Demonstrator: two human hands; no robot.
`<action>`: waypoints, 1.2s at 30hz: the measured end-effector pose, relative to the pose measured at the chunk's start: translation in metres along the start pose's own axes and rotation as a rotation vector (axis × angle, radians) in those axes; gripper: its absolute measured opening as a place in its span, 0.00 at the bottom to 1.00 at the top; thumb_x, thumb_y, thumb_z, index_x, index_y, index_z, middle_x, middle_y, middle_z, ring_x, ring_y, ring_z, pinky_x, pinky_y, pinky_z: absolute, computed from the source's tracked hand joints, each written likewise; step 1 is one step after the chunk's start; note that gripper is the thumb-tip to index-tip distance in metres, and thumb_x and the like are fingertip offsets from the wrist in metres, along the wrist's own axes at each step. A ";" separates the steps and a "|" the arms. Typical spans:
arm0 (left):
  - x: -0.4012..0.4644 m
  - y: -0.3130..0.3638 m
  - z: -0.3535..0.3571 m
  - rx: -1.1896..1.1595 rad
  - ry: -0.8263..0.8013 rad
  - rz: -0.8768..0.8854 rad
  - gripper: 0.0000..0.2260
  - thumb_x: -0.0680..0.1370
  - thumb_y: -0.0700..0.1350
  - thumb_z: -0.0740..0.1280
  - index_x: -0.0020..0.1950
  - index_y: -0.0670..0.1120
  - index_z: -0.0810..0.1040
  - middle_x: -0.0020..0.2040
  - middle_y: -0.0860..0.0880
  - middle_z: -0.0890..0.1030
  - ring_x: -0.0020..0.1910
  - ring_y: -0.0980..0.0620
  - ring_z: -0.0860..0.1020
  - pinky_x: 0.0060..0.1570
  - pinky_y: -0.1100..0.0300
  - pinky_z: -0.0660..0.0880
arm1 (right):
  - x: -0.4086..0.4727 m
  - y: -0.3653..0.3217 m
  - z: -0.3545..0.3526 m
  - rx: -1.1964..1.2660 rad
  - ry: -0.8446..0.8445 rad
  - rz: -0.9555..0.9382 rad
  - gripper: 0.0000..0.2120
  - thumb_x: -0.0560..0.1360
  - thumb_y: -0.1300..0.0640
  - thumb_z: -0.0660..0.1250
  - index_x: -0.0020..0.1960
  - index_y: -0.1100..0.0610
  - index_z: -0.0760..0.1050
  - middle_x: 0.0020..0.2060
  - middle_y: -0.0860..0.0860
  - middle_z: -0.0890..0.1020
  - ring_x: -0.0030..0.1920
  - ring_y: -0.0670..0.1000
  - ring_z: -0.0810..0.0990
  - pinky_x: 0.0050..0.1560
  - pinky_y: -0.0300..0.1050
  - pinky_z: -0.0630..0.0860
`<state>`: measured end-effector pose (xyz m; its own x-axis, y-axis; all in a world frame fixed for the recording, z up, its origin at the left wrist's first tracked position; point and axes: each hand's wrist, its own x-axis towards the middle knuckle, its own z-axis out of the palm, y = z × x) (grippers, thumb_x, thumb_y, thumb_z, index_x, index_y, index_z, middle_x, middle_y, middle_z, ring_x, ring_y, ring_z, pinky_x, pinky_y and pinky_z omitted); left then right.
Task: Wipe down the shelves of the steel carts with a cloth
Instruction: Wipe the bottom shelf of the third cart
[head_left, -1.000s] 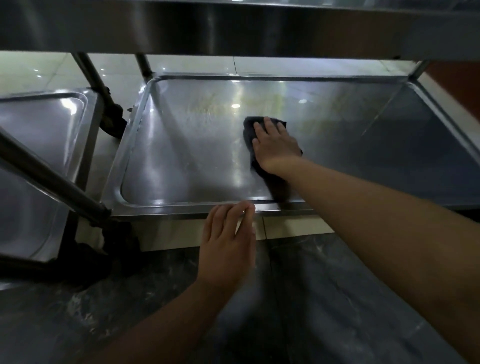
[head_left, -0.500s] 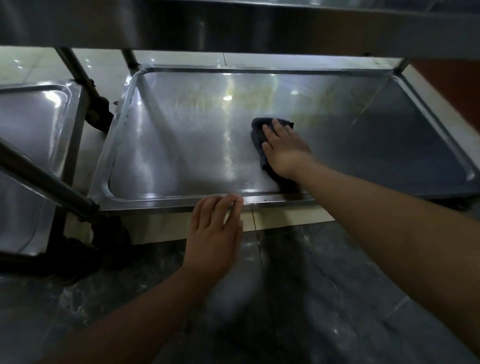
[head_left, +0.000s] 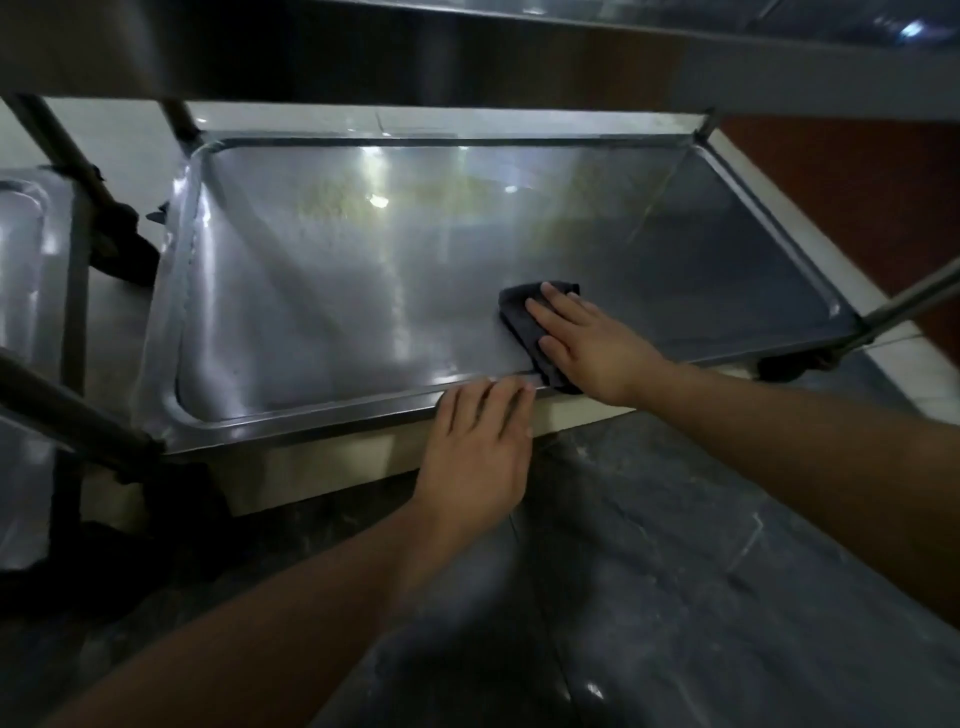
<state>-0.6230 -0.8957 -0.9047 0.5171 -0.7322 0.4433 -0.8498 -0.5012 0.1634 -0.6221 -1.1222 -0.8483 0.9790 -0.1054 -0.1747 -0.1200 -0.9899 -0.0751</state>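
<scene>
Keep the flat right hand (head_left: 587, 345) pressing the dark cloth (head_left: 524, 322) along the shelf (head_left: 337, 312) toward the streaks at upper centre, open left hand (head_left: 475, 447) bracing its near rim

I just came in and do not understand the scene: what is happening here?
A person is wiping the bottom shelf of a steel cart. The right hand presses a dark cloth flat near the shelf's front edge. The left hand rests its fingers on the front rim.
</scene>
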 end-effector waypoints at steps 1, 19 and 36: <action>0.001 -0.001 -0.002 -0.008 -0.025 0.004 0.21 0.82 0.48 0.60 0.75 0.43 0.73 0.70 0.44 0.73 0.68 0.40 0.71 0.70 0.45 0.65 | -0.004 0.003 -0.002 -0.001 -0.004 0.051 0.26 0.86 0.46 0.47 0.82 0.52 0.48 0.82 0.54 0.46 0.81 0.55 0.47 0.80 0.49 0.46; 0.046 0.025 -0.002 0.105 -0.151 -0.013 0.20 0.79 0.49 0.62 0.69 0.44 0.77 0.62 0.43 0.78 0.58 0.40 0.76 0.59 0.46 0.72 | 0.110 0.042 -0.021 0.094 0.027 0.181 0.26 0.85 0.46 0.45 0.82 0.49 0.48 0.82 0.51 0.47 0.81 0.60 0.48 0.77 0.61 0.54; 0.101 0.115 -0.045 0.216 -0.572 -0.415 0.21 0.84 0.50 0.57 0.78 0.51 0.66 0.74 0.47 0.69 0.74 0.44 0.67 0.72 0.48 0.64 | 0.022 0.097 -0.027 0.119 -0.062 -0.030 0.27 0.85 0.47 0.47 0.82 0.50 0.44 0.82 0.51 0.44 0.80 0.60 0.47 0.75 0.60 0.58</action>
<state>-0.6728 -1.0064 -0.8011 0.8141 -0.5594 -0.1560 -0.5644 -0.8254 0.0145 -0.6079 -1.2235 -0.8328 0.9708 -0.0664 -0.2306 -0.1133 -0.9740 -0.1963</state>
